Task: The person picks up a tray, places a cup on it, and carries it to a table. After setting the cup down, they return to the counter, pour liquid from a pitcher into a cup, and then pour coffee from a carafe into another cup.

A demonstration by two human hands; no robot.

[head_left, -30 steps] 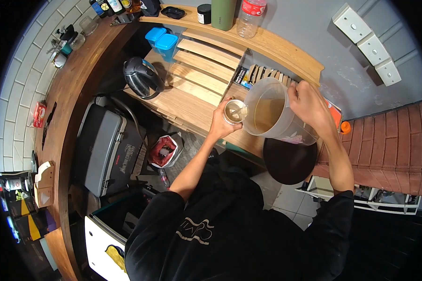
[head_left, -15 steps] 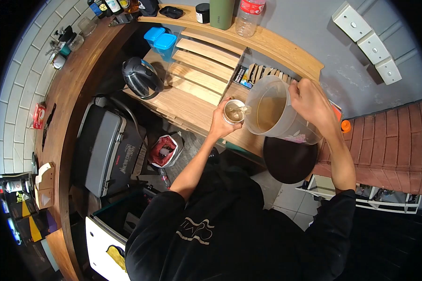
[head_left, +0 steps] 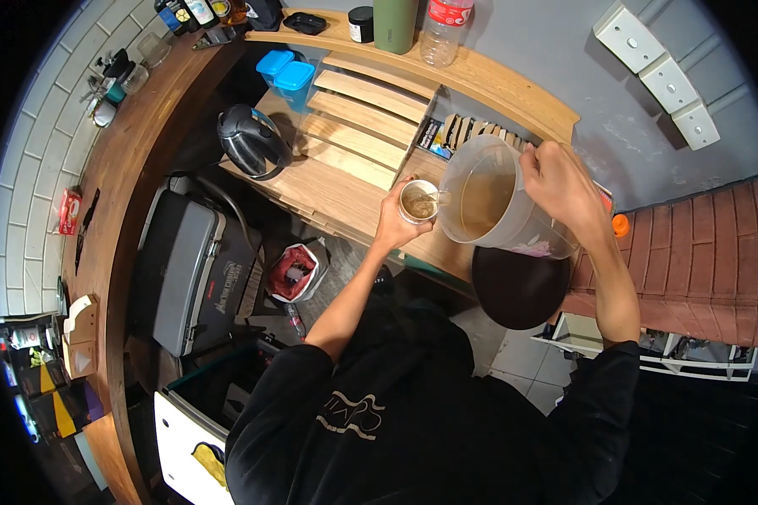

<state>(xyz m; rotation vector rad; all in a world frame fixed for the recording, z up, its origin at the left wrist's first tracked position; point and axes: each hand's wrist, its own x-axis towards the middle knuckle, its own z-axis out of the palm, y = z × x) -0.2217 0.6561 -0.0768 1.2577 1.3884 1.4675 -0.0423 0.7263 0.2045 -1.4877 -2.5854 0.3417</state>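
My left hand (head_left: 393,225) is wrapped round a small cup (head_left: 419,202) with a pale rim and brownish liquid inside. Beside it, my right hand (head_left: 556,177) grips the handle side of a large translucent pitcher (head_left: 518,227), tilted toward the cup. Brown liquid lies in the pitcher, and a thin stream runs from its lip into the cup. The lip is close to the cup's rim. Both are above the wooden counter (head_left: 337,198). A round dark seat (head_left: 520,288) is below the pitcher.
A black kettle (head_left: 251,143) and blue-lidded containers (head_left: 294,82) stand at the back left. A plastic bottle (head_left: 443,34) and green flask (head_left: 395,25) are on the shelf (head_left: 514,76). An orange cap (head_left: 621,225) lies right; an open bag (head_left: 295,273) sits below the counter.
The stream from the pitcher is thinner, and the liquid in the cup looks darker and fuller. Both hands keep nearly the same positions and holds.
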